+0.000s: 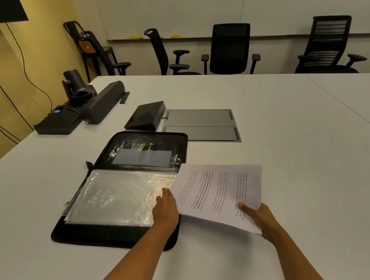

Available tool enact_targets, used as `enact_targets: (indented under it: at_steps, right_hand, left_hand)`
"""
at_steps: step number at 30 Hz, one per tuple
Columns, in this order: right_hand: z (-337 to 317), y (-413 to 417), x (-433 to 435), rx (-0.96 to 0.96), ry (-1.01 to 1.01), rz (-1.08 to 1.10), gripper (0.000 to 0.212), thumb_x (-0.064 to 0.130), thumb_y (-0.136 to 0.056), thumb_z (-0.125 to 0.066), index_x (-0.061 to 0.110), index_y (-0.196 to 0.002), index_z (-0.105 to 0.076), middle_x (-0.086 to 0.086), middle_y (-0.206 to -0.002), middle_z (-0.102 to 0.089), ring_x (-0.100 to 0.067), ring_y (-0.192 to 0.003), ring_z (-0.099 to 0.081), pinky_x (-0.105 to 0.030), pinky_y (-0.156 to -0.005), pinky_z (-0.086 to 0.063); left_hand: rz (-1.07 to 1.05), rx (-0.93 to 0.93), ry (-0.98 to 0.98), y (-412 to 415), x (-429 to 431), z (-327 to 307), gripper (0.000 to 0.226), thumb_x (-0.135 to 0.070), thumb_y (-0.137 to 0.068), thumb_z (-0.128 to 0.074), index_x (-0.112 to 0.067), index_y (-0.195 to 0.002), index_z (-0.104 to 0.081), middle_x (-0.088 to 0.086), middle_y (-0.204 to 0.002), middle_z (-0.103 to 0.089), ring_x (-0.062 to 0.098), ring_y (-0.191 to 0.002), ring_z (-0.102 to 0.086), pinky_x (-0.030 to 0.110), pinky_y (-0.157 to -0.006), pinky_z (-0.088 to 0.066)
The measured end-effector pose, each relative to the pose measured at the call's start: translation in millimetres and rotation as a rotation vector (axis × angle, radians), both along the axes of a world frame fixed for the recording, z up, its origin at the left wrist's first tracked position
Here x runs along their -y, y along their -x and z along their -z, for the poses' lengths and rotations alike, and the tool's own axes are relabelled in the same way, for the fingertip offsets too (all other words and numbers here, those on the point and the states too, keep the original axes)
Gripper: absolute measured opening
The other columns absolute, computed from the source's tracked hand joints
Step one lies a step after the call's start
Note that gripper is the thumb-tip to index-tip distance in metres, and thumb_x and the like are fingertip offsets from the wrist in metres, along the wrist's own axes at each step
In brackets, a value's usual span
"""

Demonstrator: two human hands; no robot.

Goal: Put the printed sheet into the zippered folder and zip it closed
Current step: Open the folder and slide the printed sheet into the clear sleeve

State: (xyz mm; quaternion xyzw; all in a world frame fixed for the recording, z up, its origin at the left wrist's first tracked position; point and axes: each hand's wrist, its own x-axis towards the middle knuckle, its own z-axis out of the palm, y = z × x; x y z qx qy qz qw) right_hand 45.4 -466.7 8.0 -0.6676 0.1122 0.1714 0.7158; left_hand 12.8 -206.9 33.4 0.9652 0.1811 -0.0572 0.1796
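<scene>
A black zippered folder (80, 233) lies unzipped and spread flat on the white table, with clear plastic sleeves (119, 193) on its near half. The printed sheet (218, 193), white with lines of text, is lifted off the table at the folder's right edge, its left edge reaching over the sleeves. My right hand (258, 219) grips the sheet's near right corner, thumb on top. My left hand (165, 207) lies flat with straight fingers on the right edge of the sleeves, just beside the sheet's left edge.
Behind the folder sit a black wedge-shaped device (145, 116) and a grey cable hatch (200, 124) set into the table (305, 151). A camera and speaker bar (85, 99) stand at the far left. Office chairs (229, 47) line the far side.
</scene>
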Motion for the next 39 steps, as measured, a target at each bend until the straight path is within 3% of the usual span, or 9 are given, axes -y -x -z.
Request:
enact_targets:
  at_steps: [4,16,20,23,26,29,35,39]
  right_hand:
    - [5,5,5,-0.029,-0.014,-0.018,0.029,0.01,-0.083,-0.066,0.017,-0.108,-0.054,-0.007,-0.097,-0.07,-0.023,-0.074,-0.072,-0.027,-0.053,-0.057]
    - [16,13,15,-0.072,0.027,-0.127,0.039,0.01,-0.079,-0.07,0.015,-0.114,-0.054,-0.012,-0.102,-0.068,-0.029,-0.083,-0.07,-0.029,-0.058,-0.058]
    - [18,12,18,-0.081,0.038,-0.141,0.037,0.012,-0.079,-0.071,0.017,-0.112,-0.055,-0.012,-0.102,-0.069,-0.029,-0.083,-0.07,-0.029,-0.059,-0.058]
    - [17,9,19,-0.089,0.05,-0.171,0.038,0.014,-0.077,-0.072,0.019,-0.11,-0.056,-0.011,-0.102,-0.069,-0.029,-0.083,-0.07,-0.029,-0.06,-0.058]
    - [17,7,18,-0.096,0.061,-0.199,0.037,0.015,-0.076,-0.073,0.022,-0.108,-0.057,-0.01,-0.101,-0.069,-0.029,-0.083,-0.07,-0.029,-0.062,-0.058]
    - [18,6,19,-0.102,0.063,-0.214,0.038,0.015,-0.075,-0.074,0.022,-0.108,-0.057,-0.01,-0.103,-0.069,-0.03,-0.086,-0.07,-0.03,-0.063,-0.058]
    - [20,3,22,-0.116,0.074,-0.243,0.04,0.014,-0.075,-0.074,0.022,-0.11,-0.058,-0.01,-0.104,-0.069,-0.028,-0.088,-0.07,-0.03,-0.065,-0.059]
    - [20,-2,22,-0.125,0.107,-0.281,0.046,0.023,-0.065,-0.078,0.024,-0.107,-0.059,-0.007,-0.101,-0.07,-0.025,-0.083,-0.071,-0.027,-0.064,-0.057]
  left_hand:
    - [0.001,-0.042,-0.017,2,1,1,0.07,-0.009,-0.092,-0.052,-0.005,-0.147,-0.01,0.012,-0.156,-0.018,0.027,-0.133,-0.035,0.035,-0.102,-0.042]
    - [-0.021,-0.115,0.016,4,2,-3,0.064,-0.016,-0.091,-0.054,-0.005,-0.144,-0.02,0.011,-0.153,-0.022,0.028,-0.133,-0.033,0.038,-0.104,-0.042]
    - [0.016,-0.215,0.047,0,-1,-8,0.072,-0.008,-0.089,-0.054,-0.004,-0.146,-0.012,0.011,-0.156,-0.012,0.029,-0.135,-0.029,0.039,-0.106,-0.038]
    - [0.018,-0.234,-0.038,-1,0,-8,0.059,-0.01,-0.092,-0.048,-0.005,-0.144,-0.021,0.012,-0.151,-0.025,0.028,-0.133,-0.034,0.038,-0.108,-0.035]
    - [0.074,-0.195,-0.29,-1,1,-6,0.034,-0.018,-0.095,-0.042,-0.009,-0.128,-0.046,0.008,-0.136,-0.046,0.024,-0.124,-0.042,0.036,-0.108,-0.03]
    - [0.125,-0.188,-0.423,-3,2,-3,0.028,-0.025,-0.095,-0.045,-0.015,-0.12,-0.053,0.006,-0.13,-0.052,0.022,-0.122,-0.045,0.036,-0.109,-0.027]
    - [0.203,-0.175,-0.431,-22,-5,3,0.033,-0.02,-0.092,-0.053,-0.012,-0.124,-0.05,0.007,-0.132,-0.047,0.022,-0.121,-0.043,0.032,-0.103,-0.034]
    - [0.218,-0.218,-0.376,-40,-8,8,0.031,-0.02,-0.094,-0.048,-0.011,-0.123,-0.051,0.007,-0.13,-0.049,0.022,-0.121,-0.043,0.033,-0.103,-0.034]
